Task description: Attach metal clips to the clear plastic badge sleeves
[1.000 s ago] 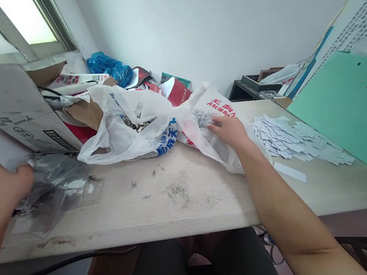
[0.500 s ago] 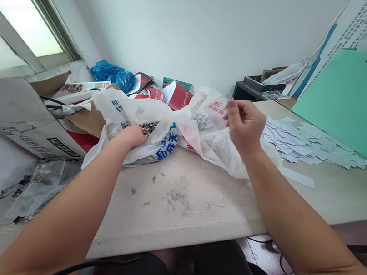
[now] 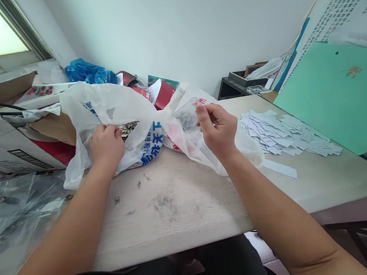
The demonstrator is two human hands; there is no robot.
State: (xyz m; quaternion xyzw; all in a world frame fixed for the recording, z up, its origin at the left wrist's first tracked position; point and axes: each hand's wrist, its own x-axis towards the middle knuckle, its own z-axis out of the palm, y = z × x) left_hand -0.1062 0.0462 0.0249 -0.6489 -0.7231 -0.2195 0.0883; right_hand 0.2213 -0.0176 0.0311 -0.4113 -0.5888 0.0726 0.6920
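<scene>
My left hand (image 3: 107, 144) is at the opening of a white plastic bag with blue print (image 3: 150, 142). Its fingers are curled, and whatever they hold is hidden. Small dark, shiny metal pieces (image 3: 129, 129) show inside the bag beside them. My right hand (image 3: 217, 128) is closed in a pinch on the edge of a small clear plastic bag (image 3: 186, 111). That clear bag lies over the mouth of a second white plastic bag with red print (image 3: 203, 157), where greyish contents show through.
Left of the bags are clear plastic packets with dark metal pieces (image 3: 12, 213) and an open cardboard box (image 3: 9, 149). Paper slips (image 3: 283, 134) are heaped at right, near a green board (image 3: 336, 96). A blue plastic bag (image 3: 89, 71) lies behind.
My left hand has drawn back from the metal pieces towards the bag's left side. My right hand now shows a clear plastic bag at its fingertips. The view has shifted.
</scene>
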